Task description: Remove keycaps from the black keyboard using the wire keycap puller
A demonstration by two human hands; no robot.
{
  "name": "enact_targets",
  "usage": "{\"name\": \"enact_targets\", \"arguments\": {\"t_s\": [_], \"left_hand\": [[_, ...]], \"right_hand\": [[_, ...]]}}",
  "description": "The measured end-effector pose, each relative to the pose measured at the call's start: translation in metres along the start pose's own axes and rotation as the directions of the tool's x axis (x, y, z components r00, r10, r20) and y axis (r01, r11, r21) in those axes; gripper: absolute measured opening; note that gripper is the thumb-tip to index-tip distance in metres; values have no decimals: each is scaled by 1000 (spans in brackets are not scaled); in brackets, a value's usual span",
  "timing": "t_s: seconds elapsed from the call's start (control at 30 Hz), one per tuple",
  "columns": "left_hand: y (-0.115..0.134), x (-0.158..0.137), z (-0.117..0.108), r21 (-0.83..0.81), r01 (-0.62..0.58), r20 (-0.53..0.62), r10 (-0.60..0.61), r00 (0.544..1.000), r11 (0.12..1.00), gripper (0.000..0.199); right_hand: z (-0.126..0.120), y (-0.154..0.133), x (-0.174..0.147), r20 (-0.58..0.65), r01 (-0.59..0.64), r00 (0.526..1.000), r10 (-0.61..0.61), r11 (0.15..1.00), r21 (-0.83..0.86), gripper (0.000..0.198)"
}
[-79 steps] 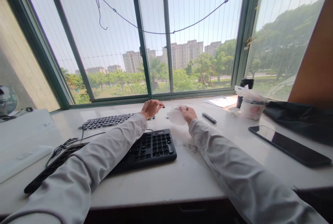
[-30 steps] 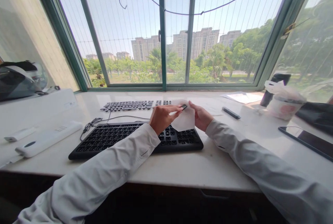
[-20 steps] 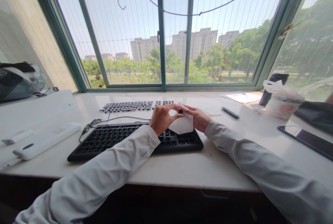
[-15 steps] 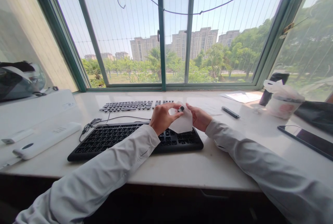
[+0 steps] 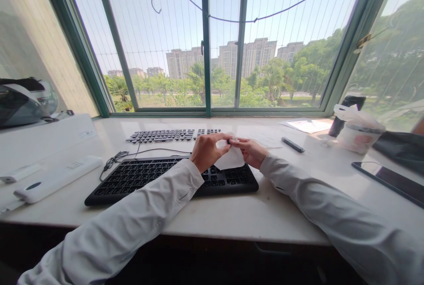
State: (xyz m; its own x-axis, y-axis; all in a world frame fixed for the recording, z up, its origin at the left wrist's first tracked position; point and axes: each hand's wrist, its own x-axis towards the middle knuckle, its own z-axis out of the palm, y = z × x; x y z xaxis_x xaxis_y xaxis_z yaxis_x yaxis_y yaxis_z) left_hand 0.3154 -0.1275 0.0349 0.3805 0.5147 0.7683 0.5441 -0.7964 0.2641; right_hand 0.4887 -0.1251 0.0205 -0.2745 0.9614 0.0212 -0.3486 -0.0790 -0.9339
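White table [image 5: 265,208] below the window [image 5: 206,55]: a tub [image 5: 359,139] sits in a plastic bag [image 5: 349,112], contents unclear; left hand [image 5: 207,150] pinches a black key [image 5: 228,142], right hand [image 5: 254,152] pinches tissue [image 5: 231,160].

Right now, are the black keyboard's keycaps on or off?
Off, where visible: the keyboard shows bare key sockets, and loose keycaps lie in rows beyond it.
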Motion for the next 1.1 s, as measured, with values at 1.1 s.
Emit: {"name": "enact_targets", "arguments": {"t_s": [1.1], "left_hand": [[-6, -1, -1, 196, 53, 21, -59, 998, 979, 23]], "right_hand": [[-13, 7, 12, -185, 215, 950, -251, 957, -194, 37]]}}
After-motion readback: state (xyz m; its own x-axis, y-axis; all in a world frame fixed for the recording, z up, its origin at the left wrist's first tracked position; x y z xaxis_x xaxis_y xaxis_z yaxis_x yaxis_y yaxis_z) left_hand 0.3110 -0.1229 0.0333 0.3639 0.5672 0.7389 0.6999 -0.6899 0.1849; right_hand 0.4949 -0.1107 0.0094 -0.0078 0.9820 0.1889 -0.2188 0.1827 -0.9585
